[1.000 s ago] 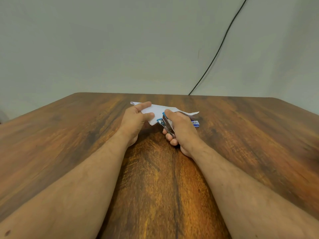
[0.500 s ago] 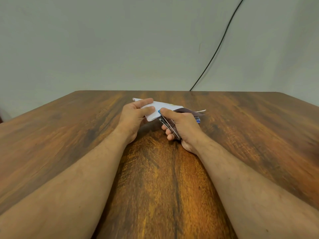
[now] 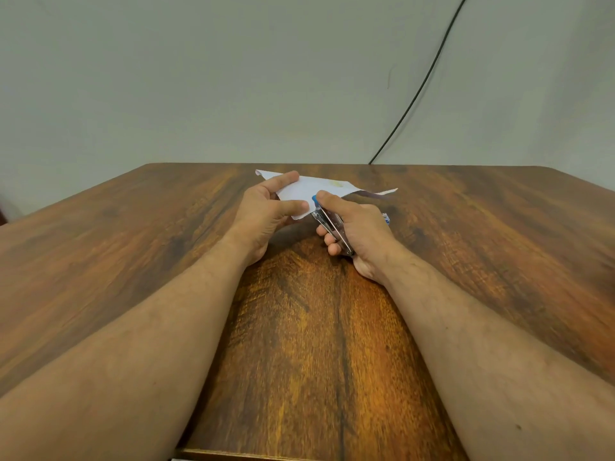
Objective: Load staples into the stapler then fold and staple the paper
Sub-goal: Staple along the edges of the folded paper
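A folded white paper (image 3: 311,189) is lifted a little above the wooden table (image 3: 133,234). My left hand (image 3: 266,211) pinches its near left part between thumb and fingers. My right hand (image 3: 356,231) grips a small metal stapler with a blue tip (image 3: 329,221). The stapler's jaws sit on the paper's near edge, and my thumb presses on its blue top. A loose flap of the paper sticks out to the right behind my right hand.
A small blue and white box (image 3: 386,218) peeks out on the table just behind my right hand. A black cable (image 3: 416,94) runs down the grey wall to the table's far edge.
Both hands have stayed together around the paper. My right thumb has come down on the stapler's top and the paper's right flap has shifted slightly.
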